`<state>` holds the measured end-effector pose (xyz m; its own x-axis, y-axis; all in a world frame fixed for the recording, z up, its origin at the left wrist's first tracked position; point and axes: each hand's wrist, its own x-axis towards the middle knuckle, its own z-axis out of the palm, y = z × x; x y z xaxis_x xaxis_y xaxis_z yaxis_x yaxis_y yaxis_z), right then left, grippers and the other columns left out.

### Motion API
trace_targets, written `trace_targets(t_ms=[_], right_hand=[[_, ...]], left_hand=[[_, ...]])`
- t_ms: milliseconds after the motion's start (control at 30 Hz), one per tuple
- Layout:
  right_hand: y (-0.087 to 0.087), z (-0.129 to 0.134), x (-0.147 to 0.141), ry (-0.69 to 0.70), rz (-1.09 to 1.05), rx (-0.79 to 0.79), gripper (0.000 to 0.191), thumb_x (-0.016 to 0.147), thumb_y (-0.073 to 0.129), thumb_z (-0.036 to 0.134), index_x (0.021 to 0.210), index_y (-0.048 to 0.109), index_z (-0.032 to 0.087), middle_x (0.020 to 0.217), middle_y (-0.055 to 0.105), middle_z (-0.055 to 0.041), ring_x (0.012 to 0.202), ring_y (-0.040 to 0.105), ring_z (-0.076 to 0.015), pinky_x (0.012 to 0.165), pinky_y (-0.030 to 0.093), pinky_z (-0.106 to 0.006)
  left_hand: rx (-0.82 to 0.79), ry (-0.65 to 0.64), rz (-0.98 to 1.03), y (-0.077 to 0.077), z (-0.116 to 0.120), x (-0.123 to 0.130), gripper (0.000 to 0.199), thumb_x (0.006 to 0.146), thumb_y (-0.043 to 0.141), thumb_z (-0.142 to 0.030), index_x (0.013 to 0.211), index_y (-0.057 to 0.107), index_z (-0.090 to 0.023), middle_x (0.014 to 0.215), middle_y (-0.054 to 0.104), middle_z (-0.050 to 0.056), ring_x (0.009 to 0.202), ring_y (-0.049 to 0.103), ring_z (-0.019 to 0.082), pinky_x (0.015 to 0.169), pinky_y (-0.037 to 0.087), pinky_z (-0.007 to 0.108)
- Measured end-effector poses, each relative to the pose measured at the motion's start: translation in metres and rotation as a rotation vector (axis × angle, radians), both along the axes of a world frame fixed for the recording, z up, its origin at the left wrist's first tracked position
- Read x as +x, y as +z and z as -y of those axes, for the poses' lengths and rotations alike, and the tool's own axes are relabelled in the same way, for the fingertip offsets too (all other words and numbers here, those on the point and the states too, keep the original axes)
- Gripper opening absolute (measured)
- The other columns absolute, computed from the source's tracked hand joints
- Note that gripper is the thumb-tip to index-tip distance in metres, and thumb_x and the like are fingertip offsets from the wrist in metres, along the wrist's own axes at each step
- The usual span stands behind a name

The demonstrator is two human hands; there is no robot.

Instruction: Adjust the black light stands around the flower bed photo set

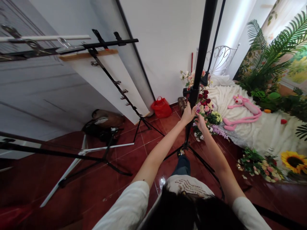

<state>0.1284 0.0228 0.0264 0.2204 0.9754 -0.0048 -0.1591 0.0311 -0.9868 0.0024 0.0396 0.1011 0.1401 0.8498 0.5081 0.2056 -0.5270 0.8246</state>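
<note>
Through the head camera I have two hands at work on one black stand, whose pole runs from 1 o'clock down to 7 between them. My left hand is clamped on the pole, just under one side knob. My right hand has its fingers bent close against the pole's other side; I cannot tell whether they grip it. One black cable hangs beside the pole.

Taking the hands as the clock's centre, I count one red bag on the floor at 9 o'clock and one tall white panel at 10. At 1 o'clock is one metal headboard; at 2, several palm fronds. One pink plush figure lies on a white furry cover at 3 o'clock. At 4, I see one yellow sunflower.
</note>
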Motion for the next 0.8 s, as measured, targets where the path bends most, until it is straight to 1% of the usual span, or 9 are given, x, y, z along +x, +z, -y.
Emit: trace_targets(t_ms=[67,167,233,300,433,533,600,700,800], right_hand=[[-0.003,0.010,0.000,0.061,-0.106,0.001,0.045,0.082,0.048,0.060,0.102,0.067,0.025,0.094,0.073,-0.0040,0.082,0.066,-0.0164,0.071,0.055,-0.028],[-0.007,0.021,-0.003,0.096,-0.140,0.019,0.044,0.083,0.049,0.059,0.107,0.066,0.027,0.110,0.073,-0.0060,0.102,0.067,-0.0178,0.079,0.057,-0.031],[-0.008,0.024,-0.007,0.073,-0.158,0.026,0.042,0.081,0.055,0.057,0.110,0.064,0.028,0.115,0.073,-0.0055,0.107,0.066,-0.0174,0.081,0.056,-0.031],[-0.010,0.023,-0.011,0.040,-0.183,0.038,0.041,0.080,0.060,0.055,0.111,0.063,0.028,0.117,0.072,-0.0048,0.107,0.067,-0.0164,0.083,0.056,-0.030],[-0.011,0.017,-0.014,-0.023,-0.223,0.044,0.042,0.077,0.068,0.050,0.110,0.061,0.027,0.104,0.073,-0.0024,0.096,0.069,-0.0139,0.083,0.055,-0.028],[-0.011,0.011,-0.014,-0.100,-0.240,0.032,0.044,0.072,0.074,0.047,0.108,0.061,0.025,0.092,0.071,0.0000,0.082,0.068,-0.0122,0.075,0.054,-0.024],[-0.010,0.008,-0.014,-0.138,-0.203,0.036,0.044,0.070,0.076,0.049,0.104,0.062,0.024,0.082,0.067,0.0023,0.073,0.064,-0.0112,0.068,0.052,-0.023],[-0.006,0.004,-0.014,-0.158,-0.096,0.043,0.046,0.067,0.078,0.054,0.097,0.063,0.022,0.068,0.059,0.0058,0.062,0.056,-0.0100,0.059,0.045,-0.021],[0.000,0.000,-0.013,-0.158,-0.052,0.009,0.048,0.063,0.079,0.054,0.095,0.064,0.020,0.066,0.059,0.0058,0.061,0.052,-0.0094,0.057,0.042,-0.020]], left_hand=[[0.001,0.001,0.001,0.001,0.001,0.000,0.060,0.096,0.041,-0.064,0.127,0.048,-0.014,0.074,0.068,0.005,0.065,0.067,0.017,0.066,0.053,0.030],[-0.012,0.001,0.029,0.002,0.003,0.001,0.062,0.094,0.041,-0.067,0.126,0.048,-0.014,0.073,0.068,0.004,0.061,0.067,0.017,0.062,0.053,0.029],[-0.021,0.010,0.056,0.003,0.005,0.002,0.062,0.094,0.040,-0.069,0.122,0.049,-0.015,0.071,0.067,0.003,0.058,0.065,0.016,0.060,0.052,0.028],[-0.023,0.020,0.071,0.001,0.007,0.003,0.061,0.093,0.038,-0.070,0.119,0.050,-0.016,0.070,0.066,0.003,0.057,0.065,0.016,0.059,0.052,0.028],[-0.015,0.047,0.053,-0.007,0.008,0.003,0.061,0.093,0.039,-0.070,0.121,0.051,-0.016,0.076,0.069,0.005,0.065,0.068,0.017,0.067,0.054,0.030],[-0.010,0.067,0.029,-0.014,0.005,0.004,0.064,0.095,0.040,-0.067,0.128,0.050,-0.014,0.079,0.070,0.008,0.074,0.071,0.020,0.076,0.056,0.034],[-0.007,0.065,0.017,-0.018,0.002,0.004,0.065,0.095,0.039,-0.066,0.132,0.048,-0.013,0.081,0.071,0.009,0.077,0.072,0.021,0.080,0.056,0.035],[0.001,0.058,-0.017,-0.019,0.000,0.002,0.067,0.096,0.037,-0.066,0.134,0.046,-0.012,0.085,0.072,0.010,0.081,0.072,0.022,0.080,0.056,0.035],[-0.001,0.043,-0.072,-0.016,0.001,-0.002,0.070,0.096,0.035,-0.067,0.135,0.045,-0.009,0.088,0.073,0.013,0.085,0.072,0.025,0.081,0.055,0.038]])
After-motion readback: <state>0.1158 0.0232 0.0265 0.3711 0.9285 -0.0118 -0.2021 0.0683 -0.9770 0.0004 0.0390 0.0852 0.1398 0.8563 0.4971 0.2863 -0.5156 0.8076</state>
